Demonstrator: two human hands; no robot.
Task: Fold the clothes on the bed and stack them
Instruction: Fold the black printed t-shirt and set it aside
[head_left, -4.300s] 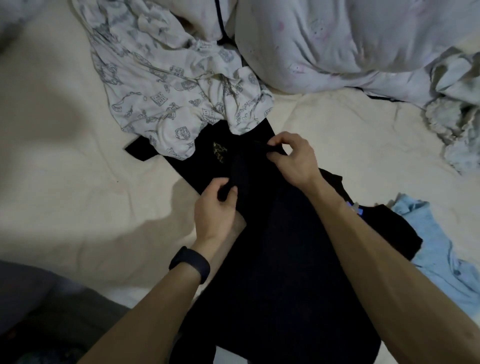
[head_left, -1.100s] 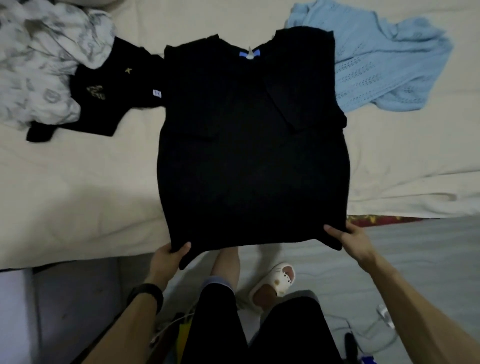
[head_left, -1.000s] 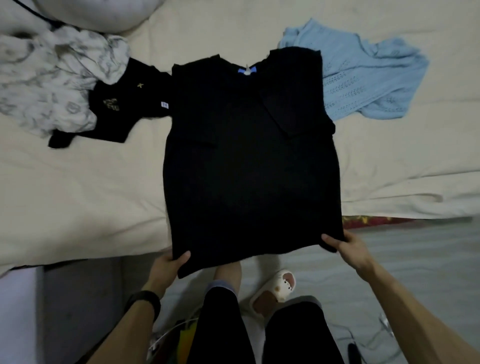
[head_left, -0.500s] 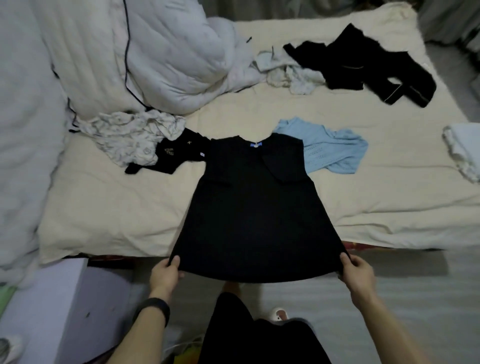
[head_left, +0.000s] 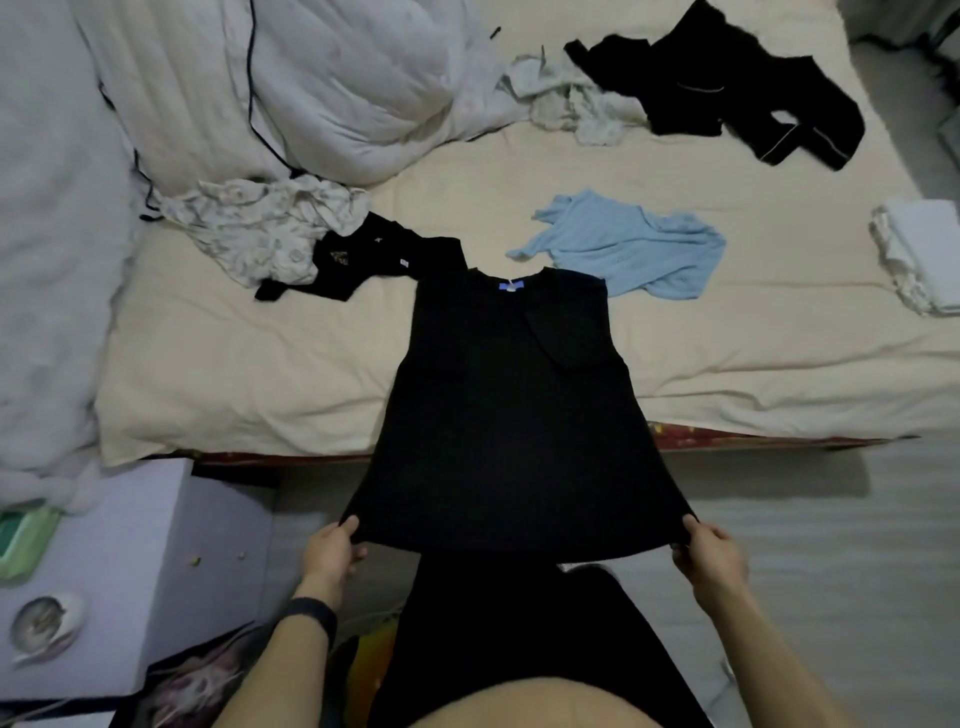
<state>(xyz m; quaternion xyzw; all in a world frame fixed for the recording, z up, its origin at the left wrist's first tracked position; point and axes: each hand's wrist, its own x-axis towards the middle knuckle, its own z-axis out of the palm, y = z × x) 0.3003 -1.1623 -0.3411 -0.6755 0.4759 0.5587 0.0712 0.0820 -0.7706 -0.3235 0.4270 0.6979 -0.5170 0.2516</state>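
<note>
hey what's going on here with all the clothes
A person is folding laundry at a bed. The left hand and right hand each grip a bottom corner of a black top, its collar end lying on the bed, hem held out past the edge. A light blue knit, a patterned white garment and a crumpled black garment lie unfolded nearby.

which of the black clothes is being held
The black shirt nearest the person, gripped at its hem corners by left hand and right hand; the other two lie untouched.
</note>
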